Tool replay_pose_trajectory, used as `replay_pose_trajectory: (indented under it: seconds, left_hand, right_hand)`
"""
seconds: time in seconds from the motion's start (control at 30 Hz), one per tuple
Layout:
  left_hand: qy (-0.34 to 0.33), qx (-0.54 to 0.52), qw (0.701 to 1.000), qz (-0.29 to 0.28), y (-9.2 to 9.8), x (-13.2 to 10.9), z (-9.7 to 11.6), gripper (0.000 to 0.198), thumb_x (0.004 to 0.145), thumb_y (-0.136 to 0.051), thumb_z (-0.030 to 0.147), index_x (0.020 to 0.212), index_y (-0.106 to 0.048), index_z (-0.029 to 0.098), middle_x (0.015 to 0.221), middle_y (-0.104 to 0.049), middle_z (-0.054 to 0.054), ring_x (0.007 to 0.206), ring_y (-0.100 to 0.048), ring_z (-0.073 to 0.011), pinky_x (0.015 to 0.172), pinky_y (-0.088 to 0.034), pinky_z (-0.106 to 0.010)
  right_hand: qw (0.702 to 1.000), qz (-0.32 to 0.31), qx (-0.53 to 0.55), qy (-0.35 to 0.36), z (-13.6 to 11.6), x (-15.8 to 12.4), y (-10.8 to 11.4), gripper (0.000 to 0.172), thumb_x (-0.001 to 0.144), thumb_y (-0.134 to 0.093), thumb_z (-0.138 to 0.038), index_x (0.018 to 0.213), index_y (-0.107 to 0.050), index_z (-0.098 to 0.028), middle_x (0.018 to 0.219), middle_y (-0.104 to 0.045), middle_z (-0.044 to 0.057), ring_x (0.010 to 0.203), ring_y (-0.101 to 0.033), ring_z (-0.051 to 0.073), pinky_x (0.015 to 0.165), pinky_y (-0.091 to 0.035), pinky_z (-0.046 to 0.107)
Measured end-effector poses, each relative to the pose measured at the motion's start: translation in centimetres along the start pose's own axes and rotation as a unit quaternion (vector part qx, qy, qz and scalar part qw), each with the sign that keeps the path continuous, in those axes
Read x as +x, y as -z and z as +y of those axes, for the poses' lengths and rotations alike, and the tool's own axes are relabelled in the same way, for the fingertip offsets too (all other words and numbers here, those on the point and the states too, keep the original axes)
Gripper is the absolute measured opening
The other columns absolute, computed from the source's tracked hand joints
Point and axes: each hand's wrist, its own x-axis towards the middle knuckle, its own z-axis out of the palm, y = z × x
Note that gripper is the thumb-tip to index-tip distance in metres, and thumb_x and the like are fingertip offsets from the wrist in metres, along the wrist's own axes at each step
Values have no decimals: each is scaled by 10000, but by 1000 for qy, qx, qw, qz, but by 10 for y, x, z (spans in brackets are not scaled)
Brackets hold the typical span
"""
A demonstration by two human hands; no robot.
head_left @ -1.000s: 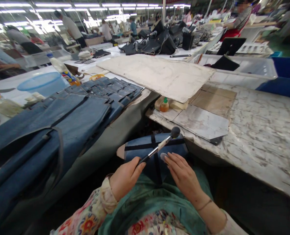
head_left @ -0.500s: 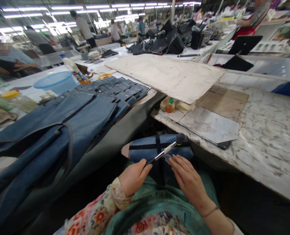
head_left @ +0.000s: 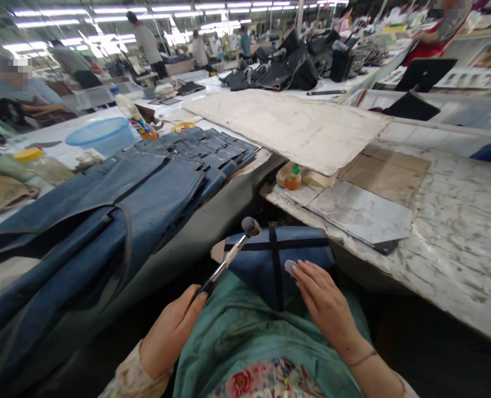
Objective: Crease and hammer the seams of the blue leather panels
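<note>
My left hand (head_left: 175, 326) is closed round the dark grip of a hammer (head_left: 231, 253), whose round black head points up and away from me. In front of my lap lies a blue piece with crossed black straps (head_left: 301, 243). Over its right part rests my right hand (head_left: 322, 296), with its fingers bent together around a small translucent, whitish piece (head_left: 290, 267) at the fingertips. What that piece is I cannot make out. The hammer head is left of the strap crossing, apart from my right hand.
Folded blue pieces with dark edging (head_left: 146, 188) cover the left table. A pale cloth-like sheet (head_left: 295, 124) bridges the back. Beside it stands a small orange bottle with a green tip (head_left: 293, 178). The right table (head_left: 456, 237) has a worn edge. People work in the background.
My left hand has drawn the hammer to the left and toward me, away from the blue piece and my right hand. My right hand stays nearly in place.
</note>
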Motion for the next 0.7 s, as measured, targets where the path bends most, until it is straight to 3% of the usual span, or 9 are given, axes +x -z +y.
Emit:
replay_pose_trajectory:
  seconds: [0.13,0.2,0.27,0.37,0.43,0.5,0.57,0.7]
  left_hand:
    - [52,-60,996,35,-5,-9,-24,379,804,-452,570,843,-571,212,735,-623,-10,685,-580,-161,664,-455,-245]
    - [85,-136,987,27,-15,-7,-28,449,784,-451,620,829,-559,187,636,-552,11,574,-523,-127,556,-431,-226]
    - [116,-233,965,-7,-27,1,-19,526,749,-459,672,878,-543,170,540,-423,60,440,-392,-79,422,-331,-197]
    - [102,-355,928,-49,-43,21,13,591,684,-558,668,990,-527,164,525,-350,94,396,-292,-46,375,-234,-174]
    - [45,-414,908,-43,-52,37,43,549,678,-616,612,979,-549,158,572,-431,67,471,-391,-59,445,-326,-176]
    - [-10,-458,888,-37,-61,53,72,484,692,-633,568,934,-580,152,698,-548,7,650,-514,-99,622,-425,-207]
    - [-47,-482,873,-53,-71,69,97,452,712,-626,548,932,-597,154,865,-603,-41,818,-549,-136,753,-433,-237]
    - [-97,-496,853,-132,-93,96,132,482,826,-467,547,1119,-548,173,1068,-586,-75,936,-554,-165,783,-451,-267]
  right_hand:
    - [1000,-6,13,-7,1,1,1,407,890,-424,-159,1292,-459,-215,1224,-567,72,1141,-507,199,955,-469,399]
    - [998,-16,48,-30,-2,6,1,431,885,-431,-178,1315,-426,-211,1190,-581,82,1108,-523,208,947,-465,409]
    - [991,-35,105,-78,-11,13,3,450,871,-463,-224,1318,-413,-202,1138,-596,90,1057,-544,214,922,-468,403]
    - [949,-110,238,-174,-32,25,7,377,841,-519,-304,1201,-505,-195,1023,-624,65,913,-589,188,814,-498,322]
    - [901,-176,328,-221,-48,31,9,274,825,-536,-338,1046,-570,-181,868,-629,30,764,-587,154,688,-492,260]
    - [859,-200,404,-243,-61,36,8,240,804,-556,-356,956,-579,-173,775,-604,5,692,-557,135,631,-462,236]
    - [826,-168,472,-258,-69,38,8,291,773,-588,-378,980,-569,-175,819,-605,10,734,-553,142,660,-456,243]
    - [773,-78,532,-337,-62,43,14,435,711,-639,-442,1048,-543,-184,818,-595,17,653,-529,131,581,-454,245]
